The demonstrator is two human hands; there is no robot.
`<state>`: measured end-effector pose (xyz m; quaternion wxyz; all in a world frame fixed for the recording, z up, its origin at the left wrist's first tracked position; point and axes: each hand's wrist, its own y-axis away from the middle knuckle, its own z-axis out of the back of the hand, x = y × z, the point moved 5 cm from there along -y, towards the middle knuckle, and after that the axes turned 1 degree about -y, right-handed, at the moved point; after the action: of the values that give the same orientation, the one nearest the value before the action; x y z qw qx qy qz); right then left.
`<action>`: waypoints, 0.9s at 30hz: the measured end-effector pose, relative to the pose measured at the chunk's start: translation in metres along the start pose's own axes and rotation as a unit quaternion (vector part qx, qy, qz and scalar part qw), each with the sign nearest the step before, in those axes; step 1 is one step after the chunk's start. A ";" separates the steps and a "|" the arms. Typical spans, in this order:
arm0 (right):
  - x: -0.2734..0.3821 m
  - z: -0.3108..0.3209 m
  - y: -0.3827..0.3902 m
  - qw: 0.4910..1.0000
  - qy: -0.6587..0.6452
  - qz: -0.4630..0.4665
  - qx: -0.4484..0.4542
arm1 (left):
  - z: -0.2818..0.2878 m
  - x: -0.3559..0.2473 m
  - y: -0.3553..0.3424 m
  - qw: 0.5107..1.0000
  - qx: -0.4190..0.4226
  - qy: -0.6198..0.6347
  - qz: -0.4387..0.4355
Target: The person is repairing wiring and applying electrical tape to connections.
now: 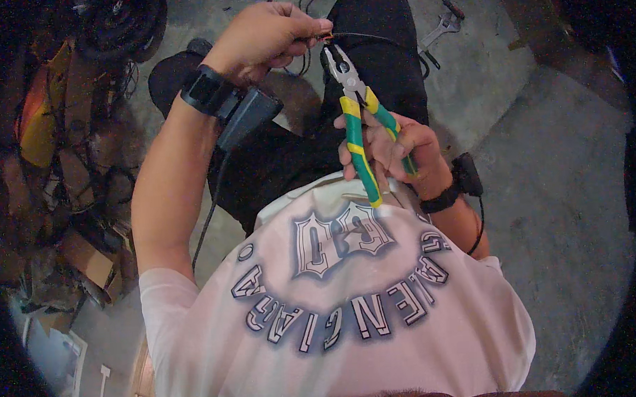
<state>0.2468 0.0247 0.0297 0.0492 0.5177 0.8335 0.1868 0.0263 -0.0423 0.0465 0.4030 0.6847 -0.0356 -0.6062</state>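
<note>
My left hand (260,36) pinches a thin dark cable (361,35) between thumb and fingertips, above my thighs. A small orange-red bit shows at the cable by the fingertips. Combination pliers (354,92) with green and yellow handles are in my right hand (418,149), whose fingers wrap around the spread handles. The jaws point away from me, parted, just below the left fingertips. Whether they touch the cable I cannot tell.
An adjustable wrench (441,29) lies on the grey floor (526,142) at the far right. Cluttered boxes and a cardboard piece (85,255) line the left side. Strapped to my wrists are a left device (248,117) and a right device (467,174), each with a trailing cord.
</note>
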 end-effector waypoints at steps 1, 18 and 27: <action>0.000 -0.001 -0.001 1.000 -0.006 0.001 0.009 | 0.001 0.001 -0.001 1.000 0.000 0.001 0.000; 0.001 0.011 0.002 0.997 -0.028 0.001 0.067 | -0.014 -0.006 0.001 1.000 0.020 0.010 0.002; 0.010 0.008 0.010 1.000 0.013 0.026 0.001 | -0.021 -0.002 -0.005 0.999 0.020 0.030 -0.008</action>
<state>0.2531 0.0395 0.0271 0.0326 0.5369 0.8205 0.1937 0.0419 -0.0269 0.0443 0.3857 0.7106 -0.0301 -0.5877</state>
